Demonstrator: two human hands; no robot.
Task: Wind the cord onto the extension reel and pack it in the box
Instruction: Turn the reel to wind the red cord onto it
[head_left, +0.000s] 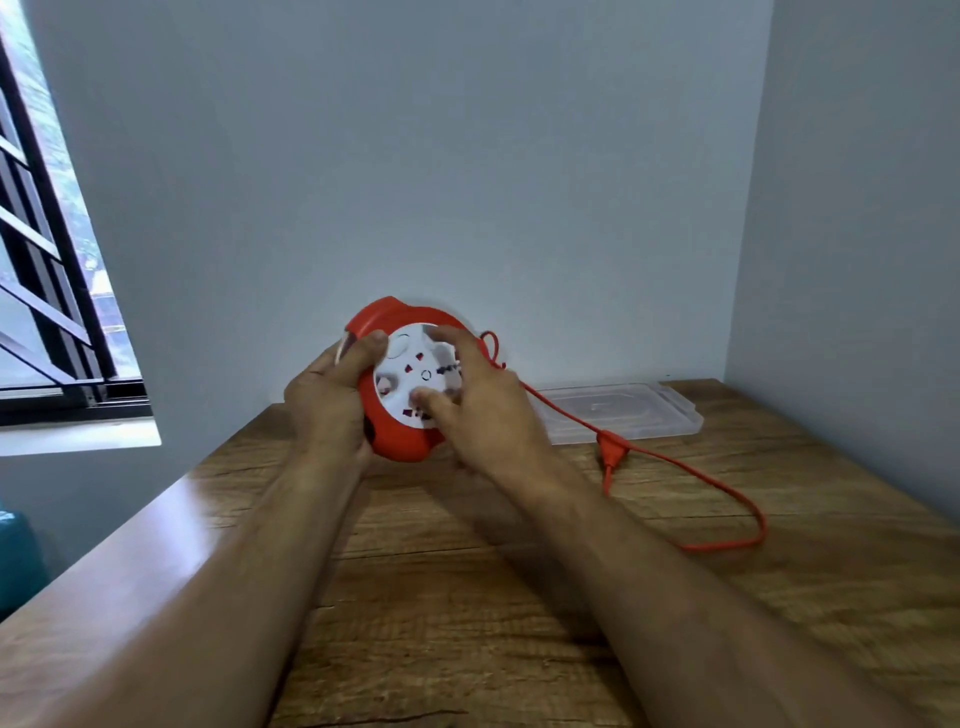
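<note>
The extension reel is gripped at its left edge by the left hand, above the table; its white face is touched by the right hand, fingers spread, probably turning it. Right of the reel, much cord lies unwound beside a clear lidded box; packing is not begun.

Wooden table, pale grey walls, barred window left.

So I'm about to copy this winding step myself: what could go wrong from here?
The loose cord loops near the table edge, so it could slide off or snag. Its plug may whip toward the right hand as slack shortens. The left hand alone steadies the reel; it could slip.
</note>
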